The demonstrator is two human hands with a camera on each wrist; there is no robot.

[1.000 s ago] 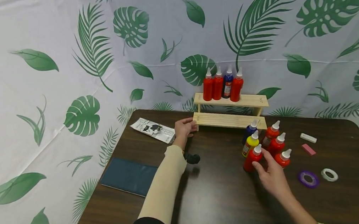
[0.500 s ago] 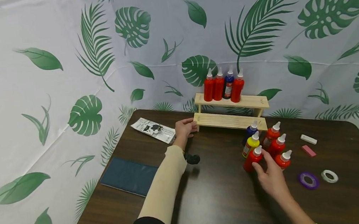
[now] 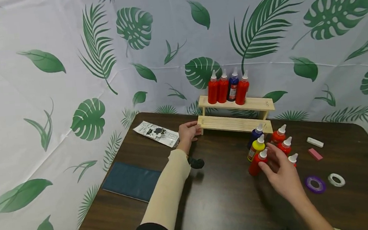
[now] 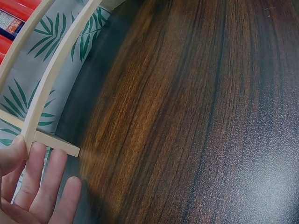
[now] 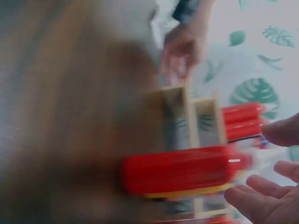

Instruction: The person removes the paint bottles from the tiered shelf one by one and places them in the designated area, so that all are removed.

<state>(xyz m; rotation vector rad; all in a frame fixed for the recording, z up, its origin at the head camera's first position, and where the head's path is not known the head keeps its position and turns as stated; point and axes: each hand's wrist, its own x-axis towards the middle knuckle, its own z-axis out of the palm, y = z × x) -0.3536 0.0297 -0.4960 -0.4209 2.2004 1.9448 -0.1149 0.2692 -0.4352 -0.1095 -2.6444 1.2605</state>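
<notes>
My left hand (image 3: 187,133) pinches the left end of the lower step of a two-step wooden shelf (image 3: 234,122); in the left wrist view the thumb lies against the plank and the fingers (image 4: 50,179) are under it. A red squeeze bottle (image 3: 256,165) with a white nozzle cap stands upright at the front of a cluster on the table. My right hand (image 3: 284,177) is beside it, thumb and fingers spread around its upper part; the blurred right wrist view shows a gap between them and the bottle. Behind it stand a yellow bottle (image 3: 256,149) and a dark blue bottle (image 3: 256,135).
Several more bottles line the upper step (image 3: 255,103), among them a red bottle (image 3: 242,91). To the right lie a white block (image 3: 315,142), a pink eraser-like block (image 3: 315,154), a purple ring (image 3: 315,184) and a white tape roll (image 3: 336,180). At left are a dark folder (image 3: 132,181) and a white packet (image 3: 156,133).
My right hand has loosened from the front red bottle and shifted slightly right, covering more of the rearmost-right bottles. The left hand and shelf stay in place.
</notes>
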